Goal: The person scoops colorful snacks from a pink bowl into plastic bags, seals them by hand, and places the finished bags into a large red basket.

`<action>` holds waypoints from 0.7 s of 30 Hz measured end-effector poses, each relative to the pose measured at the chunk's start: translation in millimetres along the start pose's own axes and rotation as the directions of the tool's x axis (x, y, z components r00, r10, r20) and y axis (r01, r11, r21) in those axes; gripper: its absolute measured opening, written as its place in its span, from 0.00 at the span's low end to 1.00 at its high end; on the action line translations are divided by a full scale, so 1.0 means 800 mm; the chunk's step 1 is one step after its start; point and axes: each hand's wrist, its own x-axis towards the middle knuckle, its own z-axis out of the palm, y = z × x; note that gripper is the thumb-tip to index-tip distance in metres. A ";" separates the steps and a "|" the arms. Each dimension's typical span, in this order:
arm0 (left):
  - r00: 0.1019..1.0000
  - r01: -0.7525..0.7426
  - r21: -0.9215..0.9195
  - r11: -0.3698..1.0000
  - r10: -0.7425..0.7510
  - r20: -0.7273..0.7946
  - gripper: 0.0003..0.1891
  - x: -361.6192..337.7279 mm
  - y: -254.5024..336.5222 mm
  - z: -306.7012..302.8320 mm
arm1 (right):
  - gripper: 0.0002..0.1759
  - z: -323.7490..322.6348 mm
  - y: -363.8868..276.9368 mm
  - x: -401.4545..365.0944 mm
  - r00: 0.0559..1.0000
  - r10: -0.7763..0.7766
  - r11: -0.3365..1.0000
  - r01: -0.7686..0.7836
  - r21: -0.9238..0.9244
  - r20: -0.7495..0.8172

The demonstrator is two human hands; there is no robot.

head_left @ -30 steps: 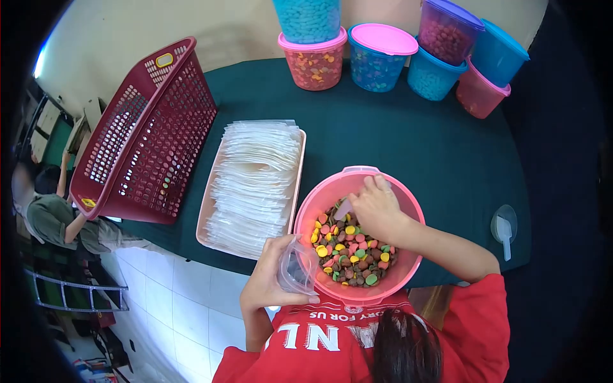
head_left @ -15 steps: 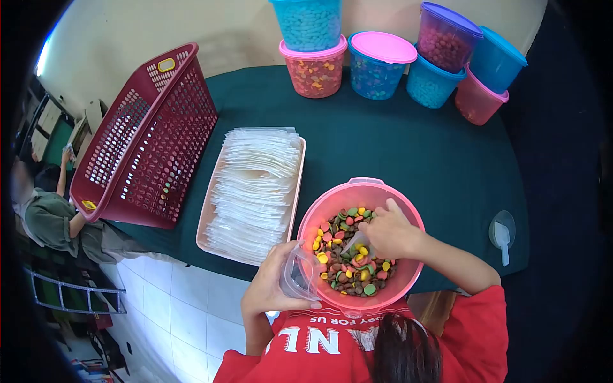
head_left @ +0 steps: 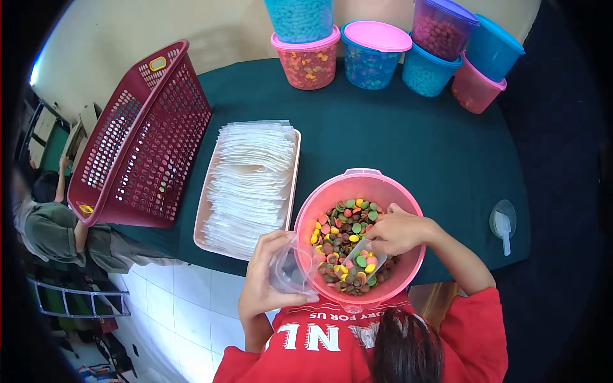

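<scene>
My left hand (head_left: 267, 273) grips a clear plastic pouch (head_left: 291, 269), its mouth spread wide beside the left rim of a pink tub (head_left: 408, 220). Inside the tub lie many coated candies (head_left: 338, 237) in brown, green, yellow and pink. Fingers closed, my right hand (head_left: 399, 231) holds a clear scoop (head_left: 367, 258) low in the tub; several candies sit in its bowl. Part of the scoop's handle is hidden by the fingers. To the left, a pale tray (head_left: 295, 167) holds a thick row of flat clear pouches (head_left: 252, 179).
A maroon perforated basket (head_left: 150, 147) stands on the left of the green-covered table (head_left: 357, 134). Lidded tubs of candies, among them a pink one (head_left: 308, 64), line the back. A small dish (head_left: 503, 220) with a white scoop lies at right. Another person (head_left: 57, 230) is at far left.
My right hand has lowered and turned, and the scoop now lies flatter with candies in it. The pouch has shifted slightly left. The whole view has moved a little.
</scene>
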 end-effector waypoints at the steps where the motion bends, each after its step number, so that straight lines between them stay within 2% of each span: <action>1: 1.000 -0.003 0.001 1.000 0.003 0.000 0.52 -0.001 0.005 0.002 | 0.16 -0.005 -0.001 -0.005 1.000 -0.022 0.999 0.023 0.045 -0.020; 2: 0.981 -0.063 -0.192 0.979 0.026 -0.190 0.53 -0.005 0.011 0.009 | 0.16 -0.006 0.000 -0.010 1.000 -0.022 0.999 0.022 0.042 -0.022; 3: 0.927 -0.156 -0.362 0.919 0.010 -0.374 0.55 -0.006 0.016 0.013 | 0.16 -0.007 0.002 -0.015 0.994 -0.065 0.996 0.071 0.063 -0.091; 4: 0.840 -0.263 -0.261 0.929 0.087 -0.535 0.51 -0.001 0.018 0.013 | 0.16 -0.009 0.003 -0.020 0.981 -0.107 0.990 0.121 0.079 -0.161; 5: 0.721 -0.349 -0.143 0.926 0.168 -0.672 0.48 0.007 0.019 0.011 | 0.16 -0.015 0.000 -0.028 0.981 -0.108 0.990 0.122 0.076 -0.163; 6: 0.720 -0.352 -0.140 0.925 0.172 -0.673 0.48 0.020 0.035 0.012 | 0.17 -0.024 -0.005 -0.039 0.975 -0.078 0.989 0.102 0.103 -0.209; 7: 0.476 -0.266 -0.276 0.924 -0.123 -0.871 0.42 0.036 0.060 0.014 | 0.17 -0.033 -0.009 -0.051 0.966 -0.047 0.988 0.082 0.132 -0.253; 8: 0.149 -0.230 -0.426 0.875 -0.401 -0.904 0.35 0.045 0.074 0.015 | 0.17 -0.040 -0.013 -0.062 0.966 -0.047 0.988 0.082 0.128 -0.256; 9: 0.499 -0.462 -0.265 0.846 0.001 -0.867 0.26 0.022 0.050 0.012 | 0.16 -0.047 -0.016 -0.074 0.932 -0.077 0.988 0.118 0.097 -0.355; 10: 0.499 -0.467 -0.264 0.844 0.005 -0.867 0.26 0.023 0.041 0.019 | 0.16 -0.050 -0.016 -0.082 0.887 -0.106 0.987 0.150 0.062 -0.450; 11: 0.571 -0.544 -0.357 0.759 0.024 -0.820 0.34 0.026 0.036 0.028 | 0.17 -0.050 -0.012 -0.088 0.844 -0.123 0.987 0.160 0.025 -0.523; 12: 0.637 -0.601 -0.451 0.660 0.055 -0.769 0.42 0.030 0.031 0.039 | 0.17 -0.052 -0.010 -0.094 0.841 -0.121 0.987 0.156 0.022 -0.528; 13: 0.638 -0.604 -0.453 0.656 0.057 -0.768 0.42 0.033 0.021 0.053 | 0.17 -0.055 -0.009 -0.101 0.840 -0.078 0.990 0.128 0.056 -0.537; 15: 0.763 -0.282 -0.331 0.900 0.001 -0.646 0.46 0.040 -0.003 0.086 | 0.19 -0.061 -0.009 -0.111 0.830 -0.012 0.989 0.091 0.114 -0.558; 16: 0.808 -0.108 -0.231 0.967 -0.051 -0.587 0.48 0.044 -0.007 0.092 | 0.19 -0.063 -0.007 -0.113 0.828 -0.010 0.990 0.087 0.111 -0.561; 17: 0.808 -0.114 -0.231 0.966 -0.045 -0.587 0.48 0.048 -0.004 0.090 | 0.20 -0.064 -0.004 -0.114 0.818 0.018 0.992 0.056 0.111 -0.575; 19: 0.928 0.026 -0.221 0.975 -0.106 -0.356 0.43 0.057 0.010 0.081 | 0.20 -0.068 -0.006 -0.117 0.807 0.047 0.994 0.022 0.109 -0.589; 20: 0.928 0.022 -0.222 0.975 -0.102 -0.358 0.43 0.060 0.014 0.079 | 0.19 -0.073 -0.012 -0.118 0.782 0.048 0.993 0.032 0.117 -0.622; 21: 0.970 0.051 -0.067 0.996 -0.065 -0.233 0.45 0.063 0.018 0.077 | 0.18 -0.077 -0.017 -0.117 0.755 0.050 0.991 0.042 0.124 -0.654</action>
